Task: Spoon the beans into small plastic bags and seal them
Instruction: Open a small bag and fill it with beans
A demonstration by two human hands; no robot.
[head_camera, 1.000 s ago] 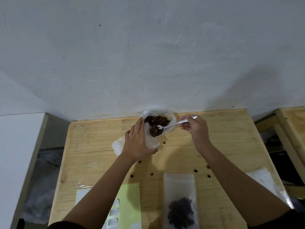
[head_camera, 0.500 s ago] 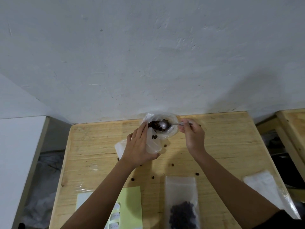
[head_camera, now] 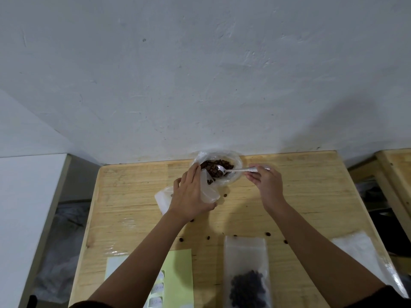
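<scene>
A bowl lined with clear plastic stands at the table's far edge and holds dark brown beans. My right hand pinches the handle of a metal spoon; the spoon's bowl lies among the beans. My left hand holds a small clear plastic bag with its mouth tilted toward the bowl; a few beans sit inside it. A filled small bag lies flat near the front of the table.
Loose beans are scattered on the wooden table. A stack of empty bags lies at front right, a green label sheet at front left. A white wall rises behind; a second wooden table stands right.
The spoon, raised over the bag's mouth half a second ago, has gone back down into the beans in the bowl. My left hand keeps holding the bag in the same place.
</scene>
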